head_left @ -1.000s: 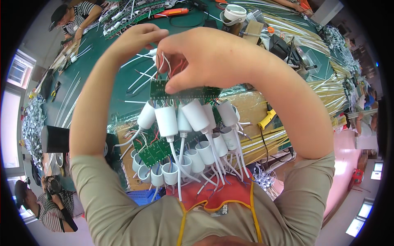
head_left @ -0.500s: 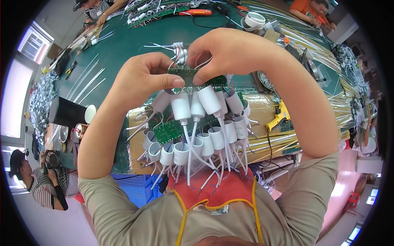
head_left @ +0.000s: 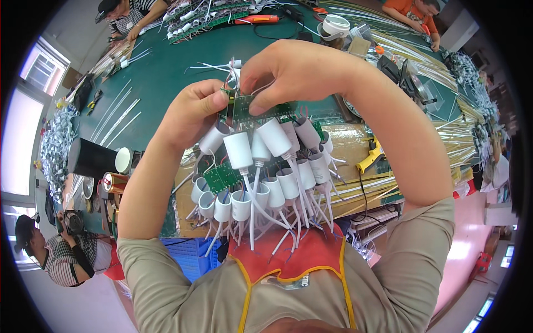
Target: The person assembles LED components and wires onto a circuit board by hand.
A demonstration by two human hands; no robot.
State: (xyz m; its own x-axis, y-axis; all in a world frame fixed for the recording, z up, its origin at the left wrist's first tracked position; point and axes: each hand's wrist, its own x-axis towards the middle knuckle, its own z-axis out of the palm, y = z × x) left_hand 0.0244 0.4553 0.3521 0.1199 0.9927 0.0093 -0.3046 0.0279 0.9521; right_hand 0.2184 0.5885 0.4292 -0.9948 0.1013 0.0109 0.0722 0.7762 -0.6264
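My left hand [head_left: 194,111] pinches the left end piece of a green circuit board strip [head_left: 242,110] between thumb and fingers. That end piece [head_left: 225,109] stands at an angle to the rest; whether they are still joined, I cannot tell. My right hand [head_left: 277,77] grips the longer part, thumb on its face and fingers behind it. White cylindrical lamp sockets [head_left: 239,151] with white cables hang below the strip. Nearer me lie several more sockets [head_left: 241,206] and another green board [head_left: 222,176]. Thin wires and a white socket [head_left: 235,67] show behind my fingers.
Cardboard [head_left: 355,145] lies under the work, with a yellow glue gun [head_left: 371,156] on its right. A black cylinder [head_left: 91,157] stands at left. Farther back are a white bucket [head_left: 335,26], an orange tool [head_left: 256,19] and piled boards. Other people work around the table.
My left hand has tilted the strip's end piece away from the rest. Both hands and the hanging sockets have shifted slightly left.
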